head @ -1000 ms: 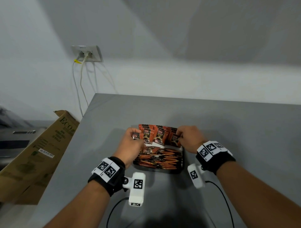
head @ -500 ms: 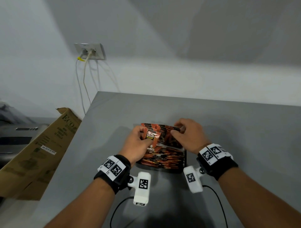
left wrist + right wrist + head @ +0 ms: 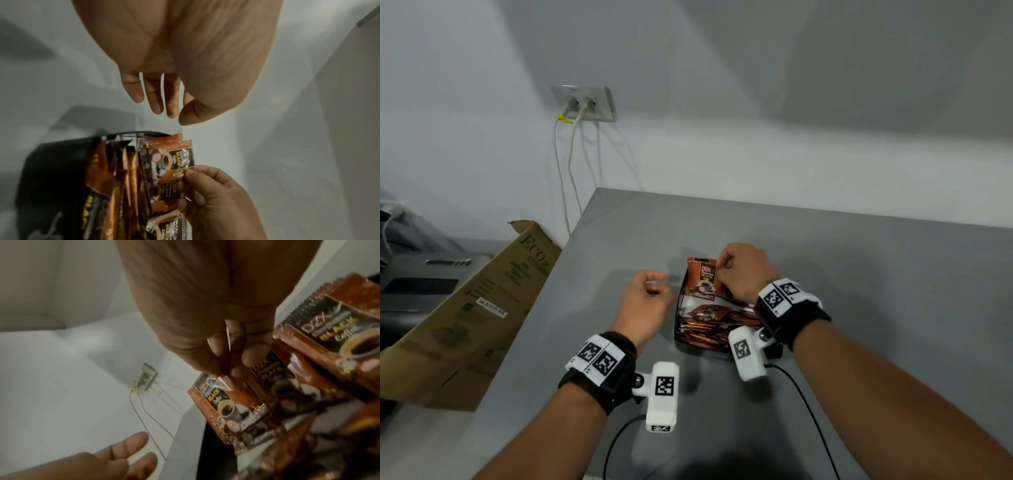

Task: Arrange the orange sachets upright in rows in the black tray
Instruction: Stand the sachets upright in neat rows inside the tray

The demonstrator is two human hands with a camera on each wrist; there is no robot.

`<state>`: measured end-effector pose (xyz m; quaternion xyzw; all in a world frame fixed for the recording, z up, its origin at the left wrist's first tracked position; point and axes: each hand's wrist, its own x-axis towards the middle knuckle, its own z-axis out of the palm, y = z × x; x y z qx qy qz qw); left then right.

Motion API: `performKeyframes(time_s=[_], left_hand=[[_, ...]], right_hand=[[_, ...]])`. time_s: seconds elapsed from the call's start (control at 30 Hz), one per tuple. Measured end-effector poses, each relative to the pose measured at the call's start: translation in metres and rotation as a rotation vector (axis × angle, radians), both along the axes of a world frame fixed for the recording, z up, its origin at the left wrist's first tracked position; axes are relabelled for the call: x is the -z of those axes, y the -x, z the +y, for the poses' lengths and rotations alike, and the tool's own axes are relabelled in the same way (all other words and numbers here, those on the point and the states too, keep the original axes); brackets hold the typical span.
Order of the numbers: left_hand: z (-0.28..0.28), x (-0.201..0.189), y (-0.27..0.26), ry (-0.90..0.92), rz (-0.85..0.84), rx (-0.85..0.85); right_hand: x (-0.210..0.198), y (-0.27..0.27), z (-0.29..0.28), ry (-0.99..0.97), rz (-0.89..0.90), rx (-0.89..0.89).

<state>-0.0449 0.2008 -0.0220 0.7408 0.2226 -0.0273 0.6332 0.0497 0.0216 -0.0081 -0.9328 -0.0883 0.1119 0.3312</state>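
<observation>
The black tray (image 3: 678, 337) sits on the grey table, packed with orange sachets (image 3: 707, 330) in its near part. More sachets stand upright in the far row (image 3: 702, 282). My right hand (image 3: 722, 271) reaches over the tray and pinches the top edge of the leftmost upright sachet (image 3: 224, 404) between thumb and fingers. The left wrist view shows the same pinch on that sachet (image 3: 174, 162), with the tray (image 3: 51, 165) beside it. My left hand (image 3: 655, 283) hovers left of the tray, fingers relaxed and loosely curled, holding nothing (image 3: 158, 104).
A cardboard box (image 3: 482, 305) leans against the table's left edge. A wall socket (image 3: 585, 102) with two cables hangs behind the table's far left corner. Wrist camera cables (image 3: 804, 404) trail across the near table. Bare grey tabletop (image 3: 893, 291) lies right of the tray.
My left hand let go of the sachets and drew back to the left, off the tray. My right hand shifted left along the far row and now pinches a sachet there.
</observation>
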Motion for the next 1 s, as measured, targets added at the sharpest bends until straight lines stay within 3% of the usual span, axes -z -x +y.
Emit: performKeyframes(time_s=[0.2, 0.4, 0.5, 0.67, 1.0], left_hand=[[0.014, 0.010, 0.015, -0.036, 0.022, 0.015], [0.010, 0.010, 0.014, -0.086, 0.025, 0.065], [0.005, 0.005, 0.011, -0.165, -0.007, 0.176], [-0.017, -0.005, 0.001, -0.367, -0.049, 0.481], [-0.050, 0.004, -0.022, -0.777, -0.002, 0.809]], right_hand=[[0.018, -0.002, 0.015, 0.108, 0.074, -0.042], [0.011, 0.000, 0.003, 0.099, 0.022, -0.006], [-0.006, 0.006, -0.024, 0.070, 0.016, -0.011], [-0.023, 0.028, -0.073, 0.351, 0.197, -0.336], [-0.001, 0.029, -0.069, 0.395, 0.231, -0.393]])
